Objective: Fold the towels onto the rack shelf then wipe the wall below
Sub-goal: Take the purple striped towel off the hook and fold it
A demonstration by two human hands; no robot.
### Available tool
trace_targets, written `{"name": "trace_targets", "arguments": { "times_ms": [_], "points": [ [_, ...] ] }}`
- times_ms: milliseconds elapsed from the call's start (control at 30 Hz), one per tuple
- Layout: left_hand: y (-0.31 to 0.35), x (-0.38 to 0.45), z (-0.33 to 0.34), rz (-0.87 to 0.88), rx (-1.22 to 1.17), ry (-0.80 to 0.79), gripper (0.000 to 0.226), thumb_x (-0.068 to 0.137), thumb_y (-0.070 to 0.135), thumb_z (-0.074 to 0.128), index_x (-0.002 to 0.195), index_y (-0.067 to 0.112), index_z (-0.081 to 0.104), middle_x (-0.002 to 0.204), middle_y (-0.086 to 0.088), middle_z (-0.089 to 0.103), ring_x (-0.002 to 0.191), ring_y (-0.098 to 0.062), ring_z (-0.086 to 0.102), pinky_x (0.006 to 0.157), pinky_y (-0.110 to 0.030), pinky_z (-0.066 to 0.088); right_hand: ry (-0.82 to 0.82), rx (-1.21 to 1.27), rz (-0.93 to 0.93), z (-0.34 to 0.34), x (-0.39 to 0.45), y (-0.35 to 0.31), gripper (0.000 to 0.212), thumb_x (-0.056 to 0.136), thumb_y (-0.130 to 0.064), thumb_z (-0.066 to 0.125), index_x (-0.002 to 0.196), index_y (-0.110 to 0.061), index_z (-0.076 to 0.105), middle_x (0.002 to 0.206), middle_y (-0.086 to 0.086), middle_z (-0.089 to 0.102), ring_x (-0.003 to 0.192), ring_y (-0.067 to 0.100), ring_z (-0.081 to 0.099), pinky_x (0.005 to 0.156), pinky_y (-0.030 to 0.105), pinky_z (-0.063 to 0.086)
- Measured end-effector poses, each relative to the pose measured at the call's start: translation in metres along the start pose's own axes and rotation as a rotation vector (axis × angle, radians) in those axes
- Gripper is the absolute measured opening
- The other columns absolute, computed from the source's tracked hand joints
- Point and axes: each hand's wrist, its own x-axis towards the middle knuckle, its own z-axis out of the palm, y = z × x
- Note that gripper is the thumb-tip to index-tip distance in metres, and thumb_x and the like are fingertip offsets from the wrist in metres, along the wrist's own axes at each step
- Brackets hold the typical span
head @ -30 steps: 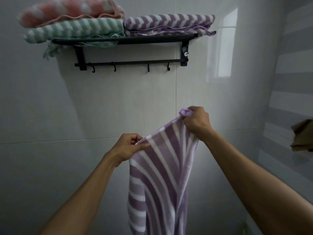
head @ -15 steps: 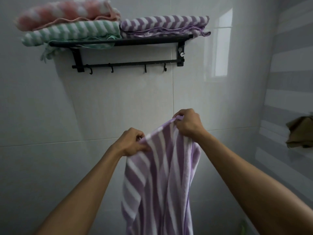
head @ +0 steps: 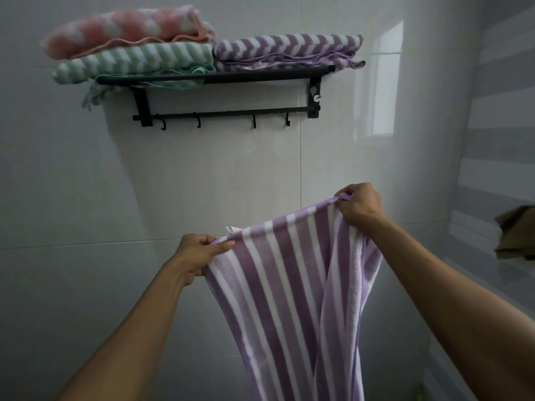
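So the tiled wall [head: 202, 183] takes up basically everything here, glossy pale tile with thin grout lines, and a bright window reflection on its right part. Up near the wall's top sits the black metal rack [head: 220, 78], a thin-bar shelf with a rail of small hooks under it. Already on the shelf: a green striped towel [head: 136, 62] at the left end with a pink one [head: 127, 30] stacked on top, and a folded purple towel [head: 286, 49] at the right end. All fluffy, chevron-striped stuff, edges a bit sloppy, some green hanging off the shelf's front left corner.

The one being worked on is the purple striped towel [head: 289, 299], soft microfibre-looking, hanging well below the rack, long axis straight down and out past the bottom of view. Its top edge runs on a slant, low left to high right. The left hand [head: 199, 253] pinches the left part of that edge, with a small white tag just beside it, and the right hand [head: 359, 204] is bunched around the upper right corner. The right hand is the nearer one to the shelf, which lies up and to the left of both hands. I'd guess it needs folding in half first.

Off at the right edge there's a brownish cloth [head: 515, 233], too blurry to say more.
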Motion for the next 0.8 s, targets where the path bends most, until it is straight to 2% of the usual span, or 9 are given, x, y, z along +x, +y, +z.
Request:
{"name": "trace_targets", "arguments": {
  "times_ms": [133, 200, 267, 333, 400, 467, 533, 700, 800],
  "points": [
    [0.001, -0.005, 0.000, -0.071, -0.088, -0.100, 0.022, 0.072, 0.009, 0.087, 0.086, 0.012, 0.070, 0.088, -0.008, 0.076, 0.070, -0.019, 0.070, 0.065, -0.031, 0.054, 0.017, -0.088, -0.001, -0.003, 0.003, 0.009, 0.024, 0.089, -0.007, 0.064, 0.111, -0.004, 0.074, 0.111, 0.017, 0.072, 0.110, 0.034, 0.063, 0.086, 0.028, 0.045],
    [0.002, -0.005, 0.005, -0.069, -0.100, 0.010, 0.025, 0.070, 0.009, 0.088, 0.084, 0.010, 0.068, 0.085, -0.010, 0.075, 0.068, -0.022, 0.069, 0.065, -0.032, 0.057, -0.013, -0.197, 0.031, -0.004, 0.002, 0.012, 0.054, 0.083, -0.019, 0.080, 0.131, -0.003, 0.060, 0.127, 0.020, 0.061, 0.118, 0.038, 0.057, 0.099, 0.037, 0.045],
    [0.006, -0.006, 0.014, -0.067, -0.146, 0.097, 0.028, 0.069, 0.010, 0.090, 0.080, 0.010, 0.064, 0.082, -0.012, 0.074, 0.066, -0.023, 0.067, 0.066, -0.033, 0.057, -0.031, -0.260, 0.116, -0.003, -0.002, 0.013, 0.071, 0.074, -0.031, 0.090, 0.127, -0.001, 0.053, 0.124, 0.022, 0.054, 0.107, 0.038, 0.056, 0.092, 0.042, 0.047],
    [0.012, -0.006, 0.026, -0.071, -0.222, 0.105, 0.029, 0.069, 0.011, 0.090, 0.078, 0.009, 0.063, 0.079, -0.012, 0.073, 0.064, -0.024, 0.067, 0.067, -0.034, 0.059, -0.011, -0.233, 0.139, 0.003, -0.009, 0.008, 0.057, 0.072, -0.035, 0.091, 0.105, 0.002, 0.062, 0.103, 0.019, 0.063, 0.091, 0.032, 0.059, 0.075, 0.037, 0.047],
    [0.019, -0.008, 0.038, -0.077, -0.309, 0.068, 0.027, 0.068, 0.010, 0.091, 0.080, 0.006, 0.066, 0.080, -0.012, 0.075, 0.066, -0.025, 0.070, 0.068, -0.035, 0.061, -0.020, -0.092, 0.142, 0.013, -0.020, -0.003, 0.042, 0.074, -0.030, 0.090, 0.095, 0.001, 0.070, 0.092, 0.015, 0.067, 0.091, 0.031, 0.062, 0.079, 0.035, 0.050],
    [0.027, -0.010, 0.052, -0.079, -0.381, 0.002, 0.026, 0.070, 0.009, 0.089, 0.090, 0.004, 0.072, 0.088, -0.013, 0.077, 0.072, -0.025, 0.072, 0.070, -0.036, 0.061, -0.052, 0.094, 0.158, 0.026, -0.034, -0.015, 0.034, 0.075, -0.022, 0.089, 0.099, -0.004, 0.073, 0.093, 0.012, 0.069, 0.093, 0.026, 0.064, 0.086, 0.029, 0.051],
    [0.033, -0.013, 0.067, -0.072, -0.420, -0.076, 0.025, 0.076, 0.006, 0.083, 0.100, 0.002, 0.074, 0.093, -0.012, 0.077, 0.071, -0.023, 0.072, 0.063, -0.031, 0.059, -0.141, 0.255, 0.185, 0.041, -0.048, -0.027, 0.025, 0.078, -0.015, 0.086, 0.095, -0.006, 0.071, 0.087, 0.007, 0.071, 0.083, 0.022, 0.068, 0.075, 0.023, 0.050],
    [0.042, -0.020, 0.089, -0.036, -0.370, -0.109, 0.020, 0.085, 0.004, 0.075, 0.104, 0.000, 0.074, 0.084, -0.011, 0.074, 0.058, -0.017, 0.068, 0.049, -0.022, 0.051, -0.299, 0.444, 0.268, 0.075, -0.064, -0.043, 0.021, 0.085, -0.009, 0.074, 0.105, -0.013, 0.068, 0.099, 0.017, 0.071, 0.084, 0.028, 0.072, 0.074, 0.036, 0.062],
    [0.042, -0.021, 0.083, -0.018, -0.342, -0.086, 0.017, 0.087, 0.001, 0.072, 0.103, 0.000, 0.074, 0.082, -0.010, 0.074, 0.060, -0.017, 0.066, 0.047, -0.020, 0.051, -0.500, 0.678, 0.299, 0.065, -0.068, -0.052, 0.023, 0.092, 0.011, 0.050, 0.108, -0.001, 0.062, 0.102, 0.025, 0.069, 0.087, 0.034, 0.071, 0.075, 0.040, 0.063]
  ]
}}
